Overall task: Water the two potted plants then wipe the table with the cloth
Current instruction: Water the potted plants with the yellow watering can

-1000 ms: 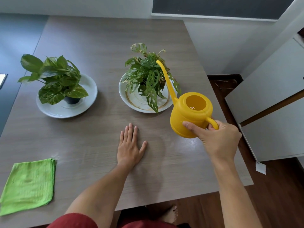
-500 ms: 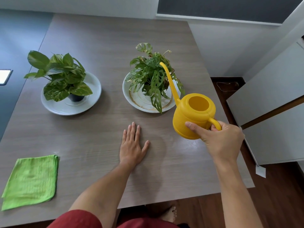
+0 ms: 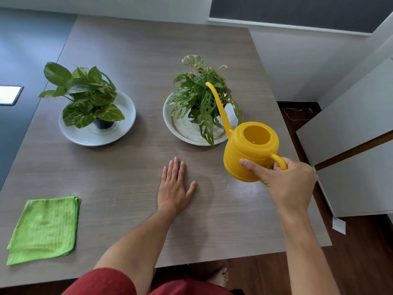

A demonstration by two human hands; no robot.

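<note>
My right hand (image 3: 287,184) grips the handle of a yellow watering can (image 3: 248,152), held above the table, its long spout reaching up over the right potted plant (image 3: 202,96). That plant stands in a white dish (image 3: 187,130). Further left, a broad-leaved potted plant (image 3: 85,96) sits in its own white dish (image 3: 95,137). Flat on the grey wooden table (image 3: 127,177) between the plants and me lies my left hand (image 3: 173,188), fingers spread, holding nothing. A folded green cloth (image 3: 43,228) rests at the table's near left corner.
The table's right edge runs just under my right hand, with dark wooden floor (image 3: 361,262) beyond. White cabinet panels (image 3: 350,135) stand to the right. A bare foot (image 3: 219,275) shows under the near edge. A bright screen (image 3: 9,94) lies far left.
The watering can and my right hand have shifted slightly right and lower in view, mostly from head motion. My left hand stays flat on the table.
</note>
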